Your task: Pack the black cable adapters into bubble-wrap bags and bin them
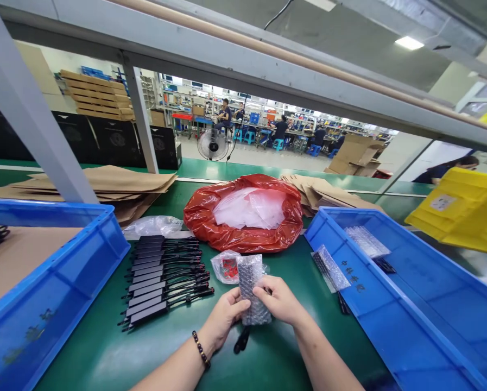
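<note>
Between my two hands is a bubble-wrap bag (250, 282) with a dark device inside, its black cable end (241, 340) sticking out at the bottom. My left hand (226, 310) pinches the lower left edge of the bag, thumb on top. On the right side, my right hand (276, 297) grips it with curled fingers. Just behind the bag lies a small clear plastic bag of red parts (229, 269). To the left, several black devices with cables (147, 308) lie side by side in a row on the green table (116, 361).
A red plastic sack (202, 231) of white bubble bags stands behind my hands. Blue bins (105, 239) flank the table; against the right bin (384, 320) leans a bubble-wrapped device (330, 269). Cardboard sheets (116, 182) lie at the back. Yellow sheeting (459, 209) hangs at right.
</note>
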`<state>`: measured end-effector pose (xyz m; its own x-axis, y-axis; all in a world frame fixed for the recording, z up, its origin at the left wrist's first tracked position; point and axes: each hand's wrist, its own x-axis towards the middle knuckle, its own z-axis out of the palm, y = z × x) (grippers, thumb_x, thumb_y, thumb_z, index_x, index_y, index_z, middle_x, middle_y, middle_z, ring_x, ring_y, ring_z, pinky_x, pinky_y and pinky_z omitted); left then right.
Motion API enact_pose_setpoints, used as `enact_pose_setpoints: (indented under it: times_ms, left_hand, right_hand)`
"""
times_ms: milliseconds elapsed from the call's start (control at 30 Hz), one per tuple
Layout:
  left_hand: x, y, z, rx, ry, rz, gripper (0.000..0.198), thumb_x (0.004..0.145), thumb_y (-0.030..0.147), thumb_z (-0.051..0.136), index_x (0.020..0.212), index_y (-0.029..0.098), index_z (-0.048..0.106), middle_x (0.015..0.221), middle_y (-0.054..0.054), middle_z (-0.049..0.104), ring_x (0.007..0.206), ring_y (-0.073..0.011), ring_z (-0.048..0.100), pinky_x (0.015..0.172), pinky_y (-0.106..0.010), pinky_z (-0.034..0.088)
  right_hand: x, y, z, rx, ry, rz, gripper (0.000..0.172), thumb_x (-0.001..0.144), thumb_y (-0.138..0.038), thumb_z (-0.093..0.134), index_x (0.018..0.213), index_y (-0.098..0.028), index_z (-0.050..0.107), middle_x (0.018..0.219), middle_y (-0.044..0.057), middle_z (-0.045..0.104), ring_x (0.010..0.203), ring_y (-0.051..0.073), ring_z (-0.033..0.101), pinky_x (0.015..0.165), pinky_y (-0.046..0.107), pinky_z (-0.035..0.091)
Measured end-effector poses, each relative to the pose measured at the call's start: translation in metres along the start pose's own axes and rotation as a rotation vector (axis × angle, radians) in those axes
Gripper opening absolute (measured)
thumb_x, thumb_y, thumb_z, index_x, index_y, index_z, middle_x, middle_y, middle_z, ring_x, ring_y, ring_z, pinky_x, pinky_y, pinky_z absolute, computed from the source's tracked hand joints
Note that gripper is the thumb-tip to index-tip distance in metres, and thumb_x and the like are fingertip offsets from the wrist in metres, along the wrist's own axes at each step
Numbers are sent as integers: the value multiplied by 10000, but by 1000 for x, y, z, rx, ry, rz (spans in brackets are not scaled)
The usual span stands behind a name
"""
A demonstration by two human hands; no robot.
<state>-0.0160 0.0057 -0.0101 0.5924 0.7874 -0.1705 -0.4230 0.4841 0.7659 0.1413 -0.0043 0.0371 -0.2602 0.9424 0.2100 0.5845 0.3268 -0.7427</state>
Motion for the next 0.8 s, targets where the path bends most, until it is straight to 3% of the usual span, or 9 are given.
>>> enact_pose_setpoints:
  times_ms: [67, 167, 233, 333, 533, 800]
  left_hand:
    - [-1, 0, -1, 41, -9, -60, 303, 621, 284, 730, 847, 126, 604, 813, -57, 653, 675, -130, 594, 626, -246, 443]
    - [0, -2, -2, 103, -22, -122, 314, 632, 308, 723, 846, 125, 584, 803, -60, 650, 657, -124, 602, 596, -231, 436]
    - [0, -3, -2, 133, -43, -140, 324, 630, 314, 724, 844, 121, 578, 785, -59, 647, 642, -119, 602, 594, -230, 435]
    - [0, -5, -3, 161, -61, -157, 324, 622, 310, 727, 833, 118, 574, 770, -58, 647, 630, -113, 598, 594, -230, 434]
    - [-2, -2, -3, 163, -56, -181, 337, 596, 305, 741, 817, 120, 567, 747, -51, 644, 613, -107, 591, 594, -234, 430]
    - [-3, 3, 2, 174, -53, -195, 354, 563, 308, 749, 793, 118, 558, 728, -49, 642, 603, -108, 590, 590, -237, 423]
  right_hand:
    - [-6, -4, -27, -211, -60, 55, 284, 834, -283, 428, 585, -163, 493, 603, -11, 528, 579, 111, 464, 549, 208, 319]
    - [-12, 2, -70, -582, -161, 303, 241, 830, -240, 422, 646, -165, 558, 637, 10, 589, 605, 129, 521, 547, 214, 313]
    - [-12, 18, -92, -785, -215, 510, 222, 827, -218, 423, 738, -160, 618, 758, 61, 652, 707, 163, 584, 591, 227, 345]
    - [-7, 51, -115, -902, -232, 706, 223, 811, -191, 452, 849, -112, 657, 911, 158, 663, 833, 230, 617, 652, 263, 393]
    - [-4, 92, -137, -995, -148, 901, 313, 827, -175, 416, 1044, -65, 613, 1039, 220, 622, 946, 292, 601, 729, 348, 440]
    - [-3, 96, -146, -1020, -134, 979, 297, 794, -143, 435, 1011, -111, 635, 1035, 180, 636, 938, 262, 612, 710, 317, 457]
